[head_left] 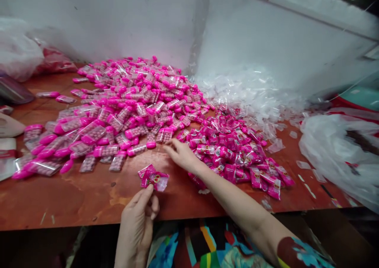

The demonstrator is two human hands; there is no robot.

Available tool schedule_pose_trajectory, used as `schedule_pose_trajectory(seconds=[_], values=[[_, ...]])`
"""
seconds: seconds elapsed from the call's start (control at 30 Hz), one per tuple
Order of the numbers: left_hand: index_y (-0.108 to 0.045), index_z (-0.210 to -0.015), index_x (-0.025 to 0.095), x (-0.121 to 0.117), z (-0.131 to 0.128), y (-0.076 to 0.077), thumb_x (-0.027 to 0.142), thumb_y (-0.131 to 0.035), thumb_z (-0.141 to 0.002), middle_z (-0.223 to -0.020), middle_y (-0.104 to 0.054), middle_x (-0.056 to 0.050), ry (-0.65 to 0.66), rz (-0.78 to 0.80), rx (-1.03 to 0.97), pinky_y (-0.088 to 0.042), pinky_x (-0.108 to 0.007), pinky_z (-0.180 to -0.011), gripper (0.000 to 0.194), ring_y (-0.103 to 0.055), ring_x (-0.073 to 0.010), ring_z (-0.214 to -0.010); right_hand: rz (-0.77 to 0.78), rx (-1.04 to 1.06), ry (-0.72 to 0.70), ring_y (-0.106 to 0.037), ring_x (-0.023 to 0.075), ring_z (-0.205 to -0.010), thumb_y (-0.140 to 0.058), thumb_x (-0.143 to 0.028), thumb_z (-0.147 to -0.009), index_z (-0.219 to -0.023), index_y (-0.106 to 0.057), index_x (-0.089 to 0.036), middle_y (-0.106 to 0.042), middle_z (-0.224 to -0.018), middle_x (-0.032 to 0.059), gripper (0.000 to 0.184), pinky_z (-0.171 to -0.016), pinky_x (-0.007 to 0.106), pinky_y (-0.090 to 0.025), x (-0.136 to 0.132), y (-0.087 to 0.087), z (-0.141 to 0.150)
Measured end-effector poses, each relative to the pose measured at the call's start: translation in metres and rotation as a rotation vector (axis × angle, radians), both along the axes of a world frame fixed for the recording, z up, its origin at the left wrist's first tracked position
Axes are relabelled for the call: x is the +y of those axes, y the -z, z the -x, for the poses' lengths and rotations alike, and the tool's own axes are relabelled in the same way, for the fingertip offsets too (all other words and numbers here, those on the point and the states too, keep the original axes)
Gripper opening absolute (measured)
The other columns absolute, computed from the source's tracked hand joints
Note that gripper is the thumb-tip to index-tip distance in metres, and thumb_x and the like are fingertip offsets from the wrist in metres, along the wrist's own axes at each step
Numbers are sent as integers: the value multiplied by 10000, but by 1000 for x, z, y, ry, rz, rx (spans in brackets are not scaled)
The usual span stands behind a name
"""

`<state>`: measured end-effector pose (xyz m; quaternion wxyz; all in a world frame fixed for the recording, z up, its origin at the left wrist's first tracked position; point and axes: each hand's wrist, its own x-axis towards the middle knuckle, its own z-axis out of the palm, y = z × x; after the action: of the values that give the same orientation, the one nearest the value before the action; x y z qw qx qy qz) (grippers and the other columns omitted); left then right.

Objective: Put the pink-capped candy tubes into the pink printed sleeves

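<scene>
My left hand (141, 210), near the table's front edge, pinches a few flat pink printed plastic sleeves (154, 178) between thumb and fingers. They fan out slightly above the fingertips. My right hand (181, 154) reaches to the front edge of a big heap of small clear candy containers (139, 102) with bright pink caps and pale pink round candies inside. Its fingers are stretched out and partly apart beside the closest candy container (164, 134), and nothing shows in them; whether they touch it I cannot tell. Right of that hand lies a pile of containers wrapped in pink printed sleeves (227, 141).
Loose clear plastic pieces (251, 92) are heaped against the wall at the back right. A white plastic bag (334, 153) lies at the right edge, and another plastic bag (19, 48) stands at the far left. The reddish-brown table (97, 199) ends close to my body.
</scene>
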<state>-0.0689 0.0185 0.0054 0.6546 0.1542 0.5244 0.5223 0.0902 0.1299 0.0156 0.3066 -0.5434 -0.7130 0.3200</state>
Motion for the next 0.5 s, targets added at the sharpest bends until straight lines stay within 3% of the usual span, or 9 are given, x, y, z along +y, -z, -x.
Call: schedule_pose_trajectory(seconds=[0.07, 0.23, 0.37, 0.5], values=[[-588, -503, 181, 0, -1, 0, 378, -887, -560, -444, -477, 41, -46, 6, -14, -279, -164, -370, 362, -380, -67, -429, -23, -257, 209, -644, 211, -953, -460, -329, -992, -1164, -529, -147, -660, -1032, 100, 260, -847, 345, -503, 27, 4, 3], [-601, -541, 160, 1, -9, -5, 308, -910, -526, -450, -495, 52, -115, 32, -88, -297, -157, -360, 343, -408, -57, -413, 10, -433, 281, -588, 341, -1135, -556, -272, -909, -1277, -454, -118, -579, -1223, 220, 411, -948, 496, -466, 59, 9, 19], [-621, -623, 144, -1, -10, -10, 247, -881, -565, -493, -546, 49, -153, 20, -159, -301, -154, -344, 285, -427, -53, -394, 35, -503, 279, -611, 350, -1106, -480, -152, -900, -1388, -363, -95, -603, -1205, 213, 505, -937, 519, -480, 57, 8, 21], [-622, -648, 134, -6, -9, -10, 197, -840, -597, -531, -584, 36, -168, 36, -171, -319, -157, -342, 233, -447, -54, -388, -103, -215, 125, -584, 289, -1128, -477, -169, -918, -1442, -317, -155, -539, -1312, 165, 548, -969, 472, -483, 23, 3, 11]])
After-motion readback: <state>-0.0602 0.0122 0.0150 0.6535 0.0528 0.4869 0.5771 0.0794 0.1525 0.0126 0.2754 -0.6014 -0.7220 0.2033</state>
